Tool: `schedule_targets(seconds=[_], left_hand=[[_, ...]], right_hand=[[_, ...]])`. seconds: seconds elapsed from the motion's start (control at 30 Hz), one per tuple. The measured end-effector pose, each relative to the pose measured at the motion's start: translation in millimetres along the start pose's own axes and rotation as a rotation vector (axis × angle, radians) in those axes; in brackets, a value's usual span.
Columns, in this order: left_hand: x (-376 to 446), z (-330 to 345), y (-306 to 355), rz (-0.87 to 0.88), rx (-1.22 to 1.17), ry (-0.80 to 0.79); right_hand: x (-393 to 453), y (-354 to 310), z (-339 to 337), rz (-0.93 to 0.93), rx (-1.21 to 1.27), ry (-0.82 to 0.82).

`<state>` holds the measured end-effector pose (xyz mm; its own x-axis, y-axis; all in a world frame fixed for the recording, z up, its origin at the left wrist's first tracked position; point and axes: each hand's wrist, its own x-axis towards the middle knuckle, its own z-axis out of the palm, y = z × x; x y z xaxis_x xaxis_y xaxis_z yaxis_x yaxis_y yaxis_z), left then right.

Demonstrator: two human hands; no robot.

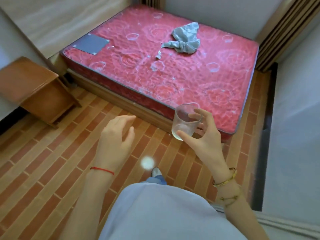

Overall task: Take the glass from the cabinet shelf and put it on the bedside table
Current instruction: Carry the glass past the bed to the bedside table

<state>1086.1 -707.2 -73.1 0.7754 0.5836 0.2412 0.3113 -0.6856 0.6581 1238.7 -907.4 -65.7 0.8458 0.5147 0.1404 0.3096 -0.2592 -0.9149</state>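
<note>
The glass (187,121) is sitting in the right hand (206,135), in the air above the lower edge of the bed, at about 4 o'clock from the middle of the view. The grip is pinching the glass: the thumb is pressing its lower wall and the fingers (199,113) are curling around the far side near the rim. The fingers are hiding part of the far wall, and whether the glass is holding any liquid is hard to tell. The glass is clear and smooth, with a thick pale base, and it is leaning a little to the right.

The left hand (116,137) is hanging at 6 o'clock over the floor (52,153), with its fingers spread and touching nothing. A red string is circling the left wrist and gold bracelets the right one.

The bedside table (32,89) is standing at 9 o'clock, well apart from the glass; its left part is cut off by the frame and is looking blurred. Between it and the hands the tiled floor is lying open. The red mattress (173,66) is filling the 12 to 2 o'clock area, carrying a crumpled grey cloth (186,38) and a dark flat sheet (92,43). A white wall is running along 3 o'clock.
</note>
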Motion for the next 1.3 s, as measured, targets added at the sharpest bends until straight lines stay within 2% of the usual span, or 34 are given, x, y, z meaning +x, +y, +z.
schedule_targets(seconds=[0.17,0.57,0.77,1.07,1.3], left_hand=[[75,-12,-22,-0.053,0.043,0.024],[163,-41,-107,-0.353,0.129,0.186],[221,-56,-157,-0.504,0.168,0.260],[334,-125,-232,-0.616,0.228,0.437],[375,-162,-286,-0.722,0.265,0.523]], right_hand=[[95,-10,34,-0.056,0.014,-0.027],[250,-24,151,-0.134,0.030,-0.316],[340,-32,235,-0.213,0.047,-0.477],[484,-99,381,-0.349,0.130,-0.645],[542,-130,473,-0.364,0.145,-0.774]])
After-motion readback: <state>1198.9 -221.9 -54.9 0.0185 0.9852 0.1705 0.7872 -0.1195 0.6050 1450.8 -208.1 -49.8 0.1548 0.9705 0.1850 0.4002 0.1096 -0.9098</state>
